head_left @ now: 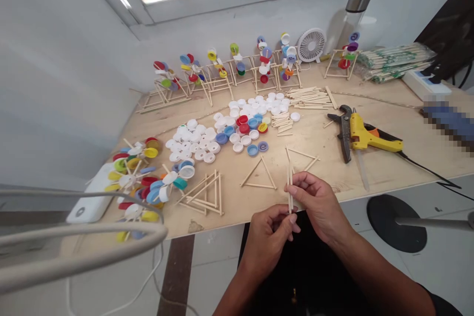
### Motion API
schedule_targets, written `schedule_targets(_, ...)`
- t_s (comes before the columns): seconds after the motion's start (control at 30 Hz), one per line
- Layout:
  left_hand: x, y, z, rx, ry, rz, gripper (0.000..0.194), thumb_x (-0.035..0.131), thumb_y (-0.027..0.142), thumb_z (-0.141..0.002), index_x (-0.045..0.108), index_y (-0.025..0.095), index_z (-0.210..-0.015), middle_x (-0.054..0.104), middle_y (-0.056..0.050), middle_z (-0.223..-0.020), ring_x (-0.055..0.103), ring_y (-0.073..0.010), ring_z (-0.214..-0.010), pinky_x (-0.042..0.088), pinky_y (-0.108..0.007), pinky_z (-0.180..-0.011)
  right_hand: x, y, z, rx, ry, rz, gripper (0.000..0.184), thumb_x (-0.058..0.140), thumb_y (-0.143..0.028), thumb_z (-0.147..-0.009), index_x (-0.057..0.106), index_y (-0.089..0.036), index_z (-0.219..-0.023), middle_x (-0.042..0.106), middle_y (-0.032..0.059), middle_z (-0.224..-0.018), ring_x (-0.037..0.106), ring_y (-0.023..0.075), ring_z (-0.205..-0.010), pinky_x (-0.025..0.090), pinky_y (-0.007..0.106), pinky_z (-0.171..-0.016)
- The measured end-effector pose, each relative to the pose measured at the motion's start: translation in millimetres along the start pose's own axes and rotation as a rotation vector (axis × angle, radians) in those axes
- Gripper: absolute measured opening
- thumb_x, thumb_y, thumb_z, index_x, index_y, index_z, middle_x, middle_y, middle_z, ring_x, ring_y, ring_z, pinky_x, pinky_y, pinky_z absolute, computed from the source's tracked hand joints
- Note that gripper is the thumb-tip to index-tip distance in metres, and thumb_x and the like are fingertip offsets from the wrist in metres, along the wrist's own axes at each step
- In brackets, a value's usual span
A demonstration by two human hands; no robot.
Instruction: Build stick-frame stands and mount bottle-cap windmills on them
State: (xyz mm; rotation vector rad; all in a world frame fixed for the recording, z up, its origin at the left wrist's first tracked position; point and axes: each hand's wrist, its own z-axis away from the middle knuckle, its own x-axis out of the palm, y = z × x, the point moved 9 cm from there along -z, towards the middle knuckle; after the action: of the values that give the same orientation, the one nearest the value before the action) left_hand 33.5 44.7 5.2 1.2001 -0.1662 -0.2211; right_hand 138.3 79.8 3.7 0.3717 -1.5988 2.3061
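Observation:
Both my hands meet at the near edge of a plywood board (377, 108). My left hand (268, 237) and my right hand (318, 202) pinch a pair of thin wooden sticks (290, 185) held upright between the fingertips. Just beyond them lie a glued stick triangle (259, 177) and a loose open stick frame (301, 155). A stack of finished stick triangles (203, 195) rests to the left.
A yellow glue gun (365, 138) with its cord lies to the right. Many white and coloured bottle caps (225, 131) cover the middle. Cap pinwheels (142, 177) sit at the left, small stick-and-cap wheels (222, 71) along the back, a small white fan (311, 45) and packed sticks (392, 61) beyond.

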Motion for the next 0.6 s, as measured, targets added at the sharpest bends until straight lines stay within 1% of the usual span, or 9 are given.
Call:
schedule_targets(0.13, -3.1, 1.7, -1.8, 0.012, 0.020, -0.005, 0.020, 0.058, 0.032, -0.081, 0.069, 0.014, -0.081, 0.064, -0.002, -0.061, 0.051, -0.0090, -0.050, 0.040, -0.020, -0.051, 0.1, 0.2, 0.6, -0.010, -0.012, 0.002, 0.026, 0.079, -0.032, -0.065, 0.062, -0.020, -0.081, 0.056, -0.0037, -0.072, 0.047, 0.0083, -0.063, 0.040, 0.020, -0.056)
schedule_targets(0.23, -4.2, 3.3, -2.5, 0.020, 0.011, -0.038, 0.023, 0.058, 0.033, -0.083, 0.068, 0.014, -0.074, 0.064, -0.002, -0.061, 0.051, -0.0088, -0.051, 0.040, -0.020, -0.052, 0.4, 1.9, 1.7, -0.006, -0.018, 0.007, 0.025, 0.079, -0.031, -0.066, 0.061, -0.020, -0.082, 0.056, -0.0043, -0.070, 0.049, 0.0077, -0.061, 0.041, 0.019, -0.056)
schedule_targets(0.37, -3.0, 6.6, -2.6, 0.014, -0.013, -0.079, 0.026, 0.056, 0.034, -0.084, 0.068, 0.014, -0.072, 0.064, -0.002, -0.060, 0.051, -0.0095, -0.051, 0.039, -0.020, -0.052, 1.6, 2.7, 4.3, 0.004, -0.015, 0.019, 0.024, 0.078, -0.031, -0.068, 0.060, -0.020, -0.081, 0.057, -0.0047, -0.071, 0.050, 0.0068, -0.061, 0.041, 0.018, -0.056)
schedule_targets(0.5, -3.0, 9.4, -2.6, 0.011, -0.008, -0.091, 0.029, 0.057, 0.035, -0.083, 0.067, 0.014, -0.066, 0.063, -0.002, -0.056, 0.049, -0.0092, -0.048, 0.039, -0.020, -0.052, 2.8, 3.4, 5.8, 0.019, -0.015, 0.041, 0.026, 0.077, -0.034, -0.067, 0.059, -0.020, -0.081, 0.056, -0.0044, -0.071, 0.049, 0.0068, -0.058, 0.041, 0.019, -0.053)
schedule_targets(0.6, -2.0, 8.8, -2.6, 0.003, -0.017, -0.073, 0.029, 0.058, 0.038, -0.081, 0.068, 0.014, -0.067, 0.064, -0.003, -0.058, 0.050, -0.0099, -0.048, 0.037, -0.020, -0.048, 1.7, 4.8, 6.2, 0.015, -0.012, 0.069, 0.029, 0.077, -0.037, -0.067, 0.059, -0.020, -0.081, 0.056, -0.0032, -0.070, 0.049, 0.0080, -0.057, 0.041, 0.020, -0.051)
